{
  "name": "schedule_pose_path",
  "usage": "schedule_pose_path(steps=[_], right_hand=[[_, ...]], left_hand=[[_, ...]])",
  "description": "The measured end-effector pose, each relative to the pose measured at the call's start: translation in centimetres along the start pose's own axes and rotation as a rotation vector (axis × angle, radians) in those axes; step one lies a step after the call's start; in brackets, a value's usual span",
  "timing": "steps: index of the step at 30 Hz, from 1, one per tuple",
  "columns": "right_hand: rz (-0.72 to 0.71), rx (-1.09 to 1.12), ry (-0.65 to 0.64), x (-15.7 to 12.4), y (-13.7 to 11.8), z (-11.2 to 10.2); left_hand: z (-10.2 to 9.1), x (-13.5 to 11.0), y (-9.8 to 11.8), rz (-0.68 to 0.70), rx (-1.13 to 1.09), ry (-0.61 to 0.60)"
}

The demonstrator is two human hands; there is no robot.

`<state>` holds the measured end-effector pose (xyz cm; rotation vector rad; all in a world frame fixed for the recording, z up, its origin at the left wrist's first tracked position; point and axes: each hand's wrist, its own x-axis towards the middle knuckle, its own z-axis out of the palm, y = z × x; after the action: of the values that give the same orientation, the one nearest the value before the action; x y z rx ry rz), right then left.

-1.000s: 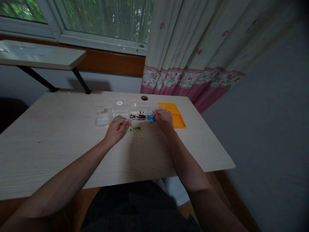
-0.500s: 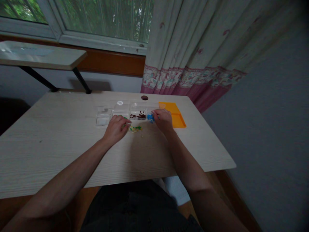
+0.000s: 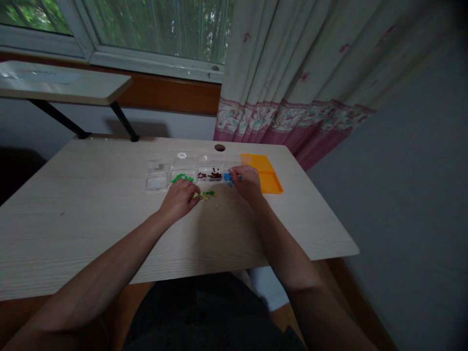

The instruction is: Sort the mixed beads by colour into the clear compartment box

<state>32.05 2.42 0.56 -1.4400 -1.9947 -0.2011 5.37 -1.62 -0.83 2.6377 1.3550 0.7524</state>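
Observation:
A clear compartment box (image 3: 158,178) lies on the wooden table (image 3: 91,209). It holds green beads (image 3: 182,178), dark brown beads (image 3: 210,174) and blue beads (image 3: 228,178) in separate cells. A small loose pile of green and yellow beads (image 3: 206,195) lies just in front of the box. My left hand (image 3: 179,198) rests on the table with its fingertips curled at the pile's left edge. My right hand (image 3: 247,182) sits at the blue bead cell, fingers pinched together; what they hold is too small to make out.
An orange lid (image 3: 265,172) lies right of the box, touching my right hand's far side. A cable hole (image 3: 220,147) marks the table's back edge. A side shelf (image 3: 62,87), window and curtain (image 3: 292,73) stand behind. The table's right edge drops to the floor.
My left hand has pulled back from the green bead cell toward the loose pile, uncovering the green beads. My right hand has stayed at the blue beads.

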Motion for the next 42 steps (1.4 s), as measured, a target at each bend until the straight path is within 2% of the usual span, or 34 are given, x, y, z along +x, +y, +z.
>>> schedule_pose_path(steps=[13, 18, 23, 26, 33, 36, 42], right_hand=[[-0.009, 0.004, -0.053, -0.1, -0.2, 0.1], [-0.03, -0.018, -0.054, -0.1, -0.4, 0.1], [-0.045, -0.008, -0.117, -0.1, -1.3, -0.1], [-0.106, 0.035, -0.153, -0.3, -2.2, 0.1], [-0.378, 0.239, -0.175, -1.2, -4.8, 0.9], [-0.411, 0.258, -0.151, -1.5, -5.8, 0.8], [-0.39, 0.209, -0.087, -1.9, -6.4, 0.8]], left_hand=[[-0.1, 0.1, 0.7, 0.015, 0.045, -0.005], [0.2, 0.0, 0.8, 0.02, 0.061, 0.018], [0.3, 0.0, 0.9, 0.016, 0.037, 0.067], [0.2, 0.1, 1.0, -0.011, -0.029, 0.118], [0.3, 0.6, 0.9, -0.143, -0.299, 0.272], [0.7, 0.6, 0.7, -0.182, -0.387, 0.314], [1.0, 0.7, 0.9, -0.187, -0.466, 0.29]])
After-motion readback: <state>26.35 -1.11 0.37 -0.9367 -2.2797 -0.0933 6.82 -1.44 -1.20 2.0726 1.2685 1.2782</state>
